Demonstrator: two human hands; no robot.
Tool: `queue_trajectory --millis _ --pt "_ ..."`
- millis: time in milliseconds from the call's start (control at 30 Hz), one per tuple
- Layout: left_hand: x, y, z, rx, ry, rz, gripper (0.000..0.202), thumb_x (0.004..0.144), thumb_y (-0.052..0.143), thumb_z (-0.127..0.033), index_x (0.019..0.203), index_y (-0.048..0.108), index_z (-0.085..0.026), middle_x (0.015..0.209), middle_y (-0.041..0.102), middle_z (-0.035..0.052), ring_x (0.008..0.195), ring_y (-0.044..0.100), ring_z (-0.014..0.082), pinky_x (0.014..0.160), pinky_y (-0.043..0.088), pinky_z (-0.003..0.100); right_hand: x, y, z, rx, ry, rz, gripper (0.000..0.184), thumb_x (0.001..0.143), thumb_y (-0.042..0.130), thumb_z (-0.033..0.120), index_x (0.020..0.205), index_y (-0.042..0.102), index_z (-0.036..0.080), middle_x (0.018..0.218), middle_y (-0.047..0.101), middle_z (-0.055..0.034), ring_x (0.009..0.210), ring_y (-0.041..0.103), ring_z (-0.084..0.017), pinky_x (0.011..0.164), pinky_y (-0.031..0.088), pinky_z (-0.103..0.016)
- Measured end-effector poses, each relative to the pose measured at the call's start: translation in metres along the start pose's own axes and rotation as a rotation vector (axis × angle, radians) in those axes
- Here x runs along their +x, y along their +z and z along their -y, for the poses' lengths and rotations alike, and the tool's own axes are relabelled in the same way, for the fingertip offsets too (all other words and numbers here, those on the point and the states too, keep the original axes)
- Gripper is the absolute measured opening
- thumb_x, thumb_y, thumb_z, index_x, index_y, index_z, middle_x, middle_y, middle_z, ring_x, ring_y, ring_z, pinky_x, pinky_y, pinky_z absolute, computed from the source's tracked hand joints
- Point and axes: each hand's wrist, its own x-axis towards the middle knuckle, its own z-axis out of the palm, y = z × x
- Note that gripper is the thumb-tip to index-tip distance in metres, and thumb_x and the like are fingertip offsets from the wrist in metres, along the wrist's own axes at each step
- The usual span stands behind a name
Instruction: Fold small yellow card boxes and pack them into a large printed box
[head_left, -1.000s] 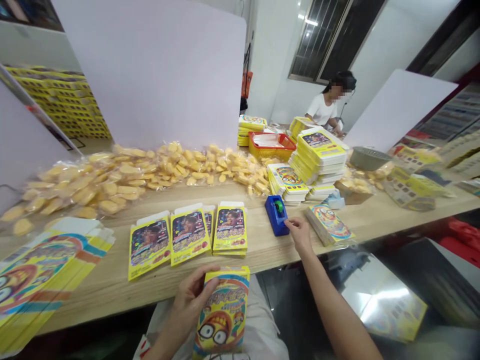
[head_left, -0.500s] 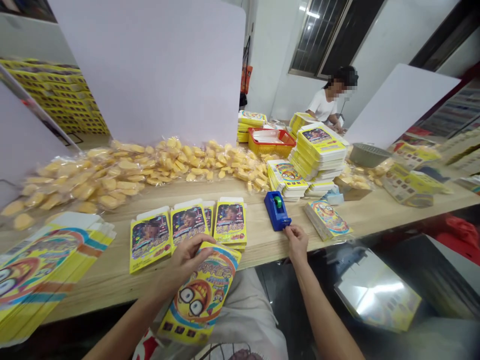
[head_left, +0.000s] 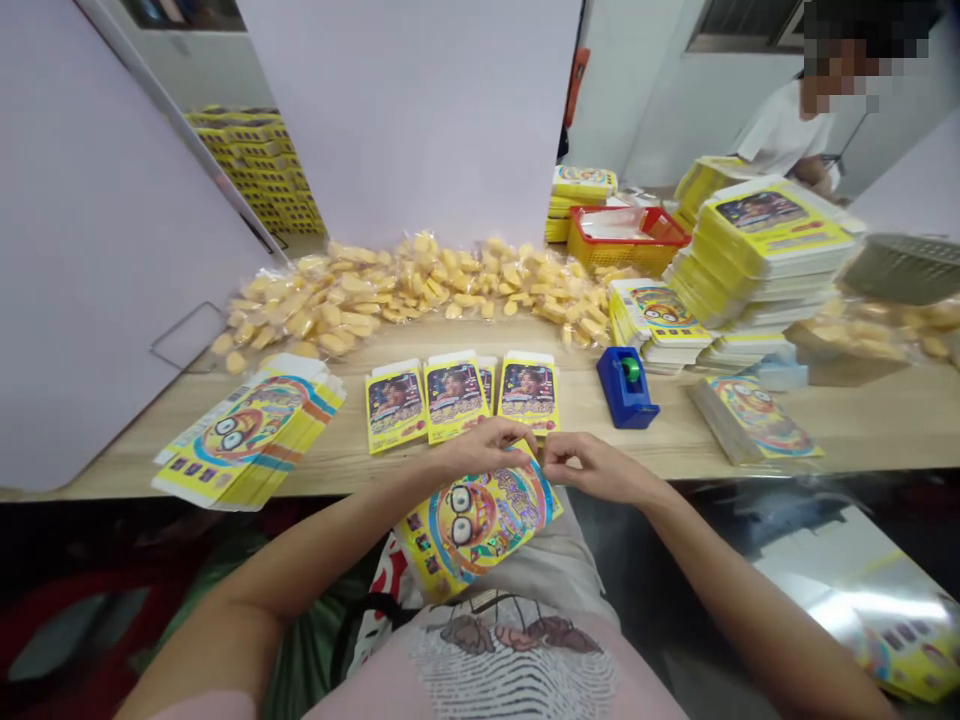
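Observation:
My left hand (head_left: pixel 499 445) is closed on the upper edge of a yellow printed box (head_left: pixel 480 525) with a cartoon face in glasses, tilted above my lap. Close to that box's top right corner is my right hand (head_left: pixel 589 465), its fingertips pinched together; whatever may be between them is too small to see. A blue tape dispenser (head_left: pixel 628 388) with a green core stands on the table beyond my right hand. Just past my hands lie yellow boxes with a dark picture panel, one of them (head_left: pixel 529 390) nearest the fingers.
Bagged yellow pieces (head_left: pixel 420 285) form a long heap along the back. A fanned stack of cartoon boxes (head_left: pixel 255 430) lies left, more box stacks (head_left: pixel 772 240) right. Behind them are a red-rimmed basket (head_left: pixel 630 240) and a person (head_left: pixel 787 125). White panels (head_left: pixel 420 110) stand behind the table (head_left: pixel 577 390).
My right hand has moved left from the tape dispenser to the held box's top corner. The box is now tilted further over, and my view has turned left and down.

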Motion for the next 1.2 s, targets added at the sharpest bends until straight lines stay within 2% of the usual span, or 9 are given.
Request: queue_trajectory --millis 200,367,467,700,833,933,1067,1133,1200 --pt "-0.008 0.004 -0.002 -0.044 0.029 -0.001 0.023 0.08 0.062 -0.034 0.089 0.069 -0.014 0.067 0.056 -0.0022 0.057 0.04 0.0091 0.051 0.029 0.02 0.003 0.017 -0.003 -0.202 0.017 -0.085 0.025 0.085 0.06 0.03 0.062 0.057 0.018 0.06 0.056 0.0016 0.057 0.048 -0.012 0.055 0.035 -0.023" --pt "-0.016 0.005 -0.02 -0.043 -0.005 -0.049 0.019 0.082 0.062 -0.029 0.089 0.071 -0.015 0.06 0.049 -0.0044 0.053 0.035 0.0082 0.048 0.026 0.02 -0.006 0.04 -0.005 -0.215 0.145 -0.278 0.031 0.08 0.068 0.038 0.061 0.053 0.019 0.053 0.052 0.0035 0.049 0.045 -0.011 0.048 0.028 -0.023" --pt "-0.02 0.007 -0.022 -0.1 0.012 -0.057 0.019 0.081 0.063 -0.03 0.09 0.071 -0.015 0.062 0.054 -0.0034 0.056 0.039 0.0087 0.052 0.03 0.021 -0.011 0.047 -0.007 -0.023 0.185 -0.351 0.027 0.077 0.071 0.043 0.078 0.058 0.019 0.058 0.054 0.0045 0.052 0.046 -0.011 0.049 0.029 -0.022" --pt "-0.029 0.008 -0.02 -0.292 0.128 0.009 0.017 0.082 0.067 -0.027 0.096 0.071 -0.018 0.09 0.068 0.0058 0.082 0.059 0.0153 0.075 0.044 0.027 -0.011 0.055 -0.02 0.783 0.26 -0.078 0.045 0.064 0.079 0.055 0.065 0.055 0.016 0.061 0.05 0.004 0.053 0.04 -0.009 0.053 0.028 -0.022" --pt "-0.042 0.006 -0.024 -0.263 0.16 0.03 0.019 0.083 0.068 -0.029 0.097 0.072 -0.017 0.094 0.069 0.0093 0.087 0.062 0.018 0.079 0.047 0.029 -0.012 0.065 -0.026 0.881 0.285 -0.026 0.044 0.066 0.077 0.056 0.064 0.058 0.017 0.057 0.051 0.0033 0.051 0.04 -0.01 0.052 0.03 -0.023" --pt "-0.062 0.002 -0.025 -0.195 0.128 -0.116 0.023 0.083 0.068 -0.033 0.096 0.073 -0.015 0.09 0.069 0.0103 0.084 0.062 0.0181 0.075 0.048 0.028 -0.007 0.065 -0.014 0.717 0.186 0.032 0.038 0.078 0.068 0.055 0.074 0.067 0.017 0.063 0.059 0.0 0.058 0.05 -0.013 0.056 0.037 -0.025" --pt "-0.113 -0.014 -0.035 -0.095 0.13 -0.376 0.036 0.079 0.071 -0.041 0.107 0.071 -0.019 0.101 0.07 0.0108 0.093 0.063 0.022 0.083 0.05 0.033 0.012 0.054 0.031 0.257 0.02 0.105 0.019 0.081 0.068 0.038 0.085 0.072 0.019 0.078 0.068 -0.0018 0.071 0.059 -0.018 0.063 0.044 -0.027" --pt "-0.144 -0.024 -0.045 -0.042 0.195 -0.621 0.049 0.078 0.07 -0.048 0.118 0.067 -0.021 0.114 0.068 0.0121 0.107 0.061 0.0267 0.096 0.047 0.04 0.027 0.049 0.056 0.056 -0.111 0.01 0.01 0.082 0.068 0.029 0.085 0.071 0.02 0.081 0.07 -0.0012 0.075 0.062 -0.018 0.066 0.047 -0.027" --pt "-0.173 -0.032 -0.053 0.002 0.279 -1.023 0.05 0.081 0.065 -0.051 0.121 0.064 -0.02 0.12 0.065 0.0131 0.116 0.057 0.0293 0.105 0.041 0.044 0.046 0.047 0.074 -0.07 -0.282 -0.134 0.014 0.081 0.068 0.025 0.095 0.069 0.021 0.091 0.071 -0.0026 0.083 0.064 -0.019 0.072 0.05 -0.029"
